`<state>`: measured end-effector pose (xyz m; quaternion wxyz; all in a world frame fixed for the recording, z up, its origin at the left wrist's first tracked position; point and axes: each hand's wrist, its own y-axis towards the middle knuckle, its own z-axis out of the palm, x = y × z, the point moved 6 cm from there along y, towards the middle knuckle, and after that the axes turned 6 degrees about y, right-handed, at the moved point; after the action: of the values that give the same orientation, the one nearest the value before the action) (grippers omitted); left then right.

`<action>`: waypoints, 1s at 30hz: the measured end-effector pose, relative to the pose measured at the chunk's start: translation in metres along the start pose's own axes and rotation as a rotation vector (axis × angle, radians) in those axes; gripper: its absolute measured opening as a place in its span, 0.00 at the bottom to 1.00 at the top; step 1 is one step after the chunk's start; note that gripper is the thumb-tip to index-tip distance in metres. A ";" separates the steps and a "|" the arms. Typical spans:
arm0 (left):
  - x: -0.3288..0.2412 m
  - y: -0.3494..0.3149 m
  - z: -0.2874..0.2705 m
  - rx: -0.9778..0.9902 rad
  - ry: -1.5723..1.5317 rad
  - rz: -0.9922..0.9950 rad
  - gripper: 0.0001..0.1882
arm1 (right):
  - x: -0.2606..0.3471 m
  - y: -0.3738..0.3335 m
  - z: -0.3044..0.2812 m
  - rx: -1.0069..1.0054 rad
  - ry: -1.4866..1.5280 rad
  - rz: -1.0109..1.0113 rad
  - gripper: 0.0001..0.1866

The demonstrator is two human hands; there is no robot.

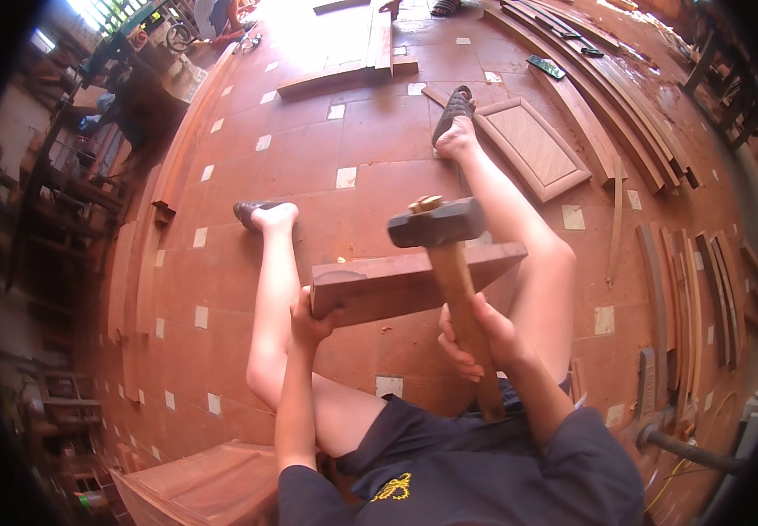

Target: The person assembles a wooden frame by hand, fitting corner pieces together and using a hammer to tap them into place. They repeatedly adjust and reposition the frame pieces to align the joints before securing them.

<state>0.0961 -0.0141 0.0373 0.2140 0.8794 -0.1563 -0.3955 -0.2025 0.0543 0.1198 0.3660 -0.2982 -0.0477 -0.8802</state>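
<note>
My right hand (484, 337) is wrapped round the wooden handle of a hammer (451, 279), its dark metal head raised over a thick reddish wooden board (387, 285). The handle hides part of the board's right half. With my left hand (313, 317) I grip the board's left end, fingers round its edge. The board is held up between my spread legs, its right end by my right knee. Whether the hammer head touches the board cannot be told from here.
A framed wooden panel (532, 147) lies by my right foot. Long planks (572, 105) line the right, more timber (190, 131) the left. Short strips (681, 307) lie at right near a metal clamp (651, 430). A wooden panel (208, 482) is at lower left. Joined boards (344, 74) lie ahead.
</note>
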 end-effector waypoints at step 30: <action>0.143 -0.028 0.014 -0.345 -0.254 -0.429 0.34 | -0.020 0.018 -0.156 -0.208 0.471 -0.285 0.04</action>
<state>0.1799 -0.0569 -0.0747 0.2504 0.7865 0.0769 -0.5594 -0.2556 0.0068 -0.0212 0.2075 -0.1117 0.0875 -0.9679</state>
